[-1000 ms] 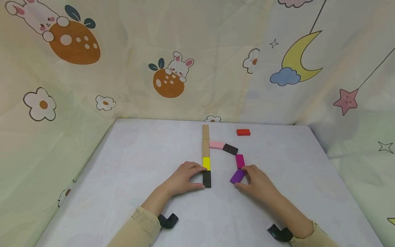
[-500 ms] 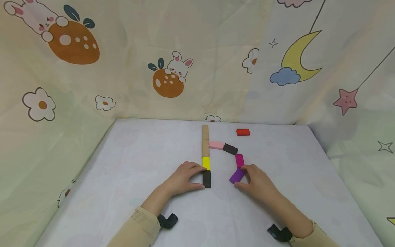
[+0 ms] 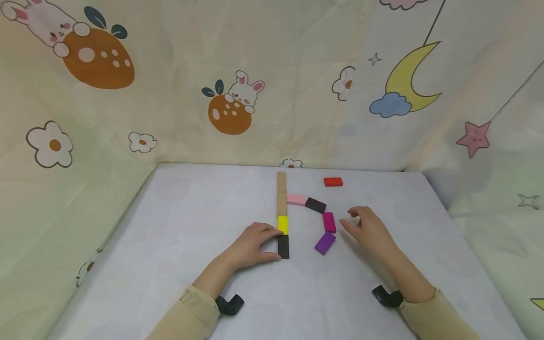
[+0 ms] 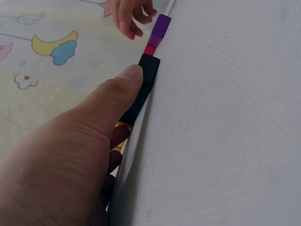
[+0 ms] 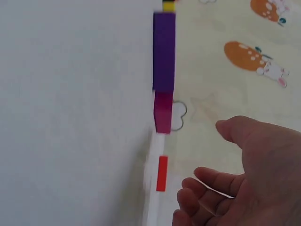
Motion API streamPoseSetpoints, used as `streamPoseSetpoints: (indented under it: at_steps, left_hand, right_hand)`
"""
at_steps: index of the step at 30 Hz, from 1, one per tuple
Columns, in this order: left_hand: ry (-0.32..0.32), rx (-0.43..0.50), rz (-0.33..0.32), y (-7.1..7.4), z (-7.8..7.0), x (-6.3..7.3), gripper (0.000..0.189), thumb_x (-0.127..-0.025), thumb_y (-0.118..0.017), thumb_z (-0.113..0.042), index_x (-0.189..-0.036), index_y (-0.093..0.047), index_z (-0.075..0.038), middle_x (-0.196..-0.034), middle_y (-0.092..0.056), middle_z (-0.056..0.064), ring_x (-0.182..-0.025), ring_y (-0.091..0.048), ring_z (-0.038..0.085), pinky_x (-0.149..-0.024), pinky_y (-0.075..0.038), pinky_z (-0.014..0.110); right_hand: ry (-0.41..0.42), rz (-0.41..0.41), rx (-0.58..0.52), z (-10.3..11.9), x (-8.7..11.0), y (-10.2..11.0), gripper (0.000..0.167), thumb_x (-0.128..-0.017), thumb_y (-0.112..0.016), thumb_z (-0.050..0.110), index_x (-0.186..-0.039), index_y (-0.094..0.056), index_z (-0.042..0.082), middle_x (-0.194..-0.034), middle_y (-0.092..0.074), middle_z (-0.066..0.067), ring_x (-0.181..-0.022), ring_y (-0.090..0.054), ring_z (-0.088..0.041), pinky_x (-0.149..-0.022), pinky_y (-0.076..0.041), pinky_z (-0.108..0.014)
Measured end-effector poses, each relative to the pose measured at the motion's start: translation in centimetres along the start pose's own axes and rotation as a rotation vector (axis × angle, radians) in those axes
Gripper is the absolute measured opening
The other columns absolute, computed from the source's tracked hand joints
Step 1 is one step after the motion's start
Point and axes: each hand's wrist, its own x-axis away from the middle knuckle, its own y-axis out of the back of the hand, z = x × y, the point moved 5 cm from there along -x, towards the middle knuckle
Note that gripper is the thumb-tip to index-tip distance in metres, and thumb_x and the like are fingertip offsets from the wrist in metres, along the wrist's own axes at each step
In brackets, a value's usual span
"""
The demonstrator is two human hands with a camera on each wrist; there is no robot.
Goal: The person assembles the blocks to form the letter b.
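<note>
My left hand [image 3: 252, 245] pinches the near black block [image 3: 283, 246] by its two ends, thumb at the near end and a finger at the far end. That block ends a straight column, behind a yellow block [image 3: 282, 225] and two plain wooden blocks [image 3: 282, 203]. My right hand [image 3: 369, 231] holds nothing, its fingers relaxed and apart, just right of the magenta block [image 3: 329, 222]. A purple block [image 3: 325, 243] lies slanted at the magenta one's near end. A pink block [image 3: 296, 199] and another black block [image 3: 316, 205] curve from the column toward the magenta one.
A red block [image 3: 333, 182] lies alone toward the back of the white table [image 3: 204, 203]. A printed cloth [image 3: 178, 94] hangs behind the table and along its sides. Dark wrist devices [image 3: 387, 296] sit by both sleeves.
My right hand has let go of the purple block and moved away to the right and back. The purple block stays by the magenta one. My left hand has kept its place.
</note>
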Motion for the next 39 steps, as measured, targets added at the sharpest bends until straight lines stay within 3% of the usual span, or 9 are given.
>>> streamPoseSetpoints:
  at_steps: [4,11,20,28,34,39]
  left_hand:
    - [0.001,0.013,-0.004,0.0,0.1,0.2,0.062,-0.083,-0.072,-0.057,-0.137,-0.057,-0.031,-0.13,-0.057,-0.009,-0.124,-0.048,0.014,-0.11,-0.039,0.038]
    - [0.0,0.011,-0.003,-0.4,0.2,0.3,0.061,-0.084,-0.071,-0.058,-0.137,-0.056,-0.033,-0.13,-0.056,-0.01,-0.126,-0.047,0.013,-0.111,-0.038,0.037]
    - [-0.01,0.015,-0.01,-0.2,0.2,0.3,0.062,-0.083,-0.07,-0.06,-0.137,-0.056,-0.032,-0.13,-0.057,-0.009,-0.125,-0.047,0.014,-0.111,-0.039,0.039]
    - [-0.013,-0.001,-0.014,-0.3,0.3,0.1,0.062,-0.084,-0.069,-0.061,-0.137,-0.056,-0.033,-0.131,-0.056,-0.009,-0.126,-0.047,0.014,-0.111,-0.038,0.039]
    - [-0.016,-0.002,-0.013,-0.2,0.2,0.1,0.062,-0.084,-0.07,-0.059,-0.137,-0.056,-0.032,-0.13,-0.057,-0.009,-0.125,-0.048,0.014,-0.111,-0.038,0.039]
    - [-0.006,-0.008,-0.004,-0.2,0.3,0.1,0.062,-0.083,-0.071,-0.059,-0.137,-0.056,-0.033,-0.13,-0.056,-0.01,-0.125,-0.047,0.013,-0.112,-0.037,0.037]
  right_hand:
    - [-0.016,0.005,-0.006,-0.5,-1.8,0.4,0.062,-0.096,-0.06,0.045,-0.137,-0.049,0.001,-0.132,-0.053,-0.021,-0.103,-0.056,-0.032,-0.079,-0.057,-0.041]
    - [-0.064,0.026,0.005,-1.5,-5.3,0.4,0.068,-0.097,-0.056,0.048,-0.142,-0.043,-0.001,-0.138,-0.049,-0.024,-0.118,-0.053,-0.04,-0.098,-0.05,-0.055]
    - [-0.109,0.022,-0.006,-1.9,-10.5,-0.6,0.077,-0.096,-0.053,0.051,-0.145,-0.037,-0.005,-0.139,-0.048,-0.027,-0.129,-0.044,-0.043,-0.11,-0.039,-0.058]
    - [-0.154,-0.038,0.018,-2.0,-13.2,-1.3,0.077,-0.093,-0.053,0.053,-0.14,-0.042,-0.007,-0.135,-0.048,-0.029,-0.124,-0.046,-0.044,-0.105,-0.04,-0.059]
    - [-0.269,-0.05,0.056,-1.7,-13.9,-1.8,0.077,-0.091,-0.054,0.057,-0.14,-0.043,-0.001,-0.131,-0.045,-0.026,-0.118,-0.044,-0.042,-0.099,-0.041,-0.06]
    - [-0.297,-0.064,0.081,-1.5,-14.2,-2.1,0.079,-0.088,-0.055,0.061,-0.136,-0.045,-0.001,-0.125,-0.046,-0.024,-0.113,-0.045,-0.04,-0.094,-0.041,-0.058]
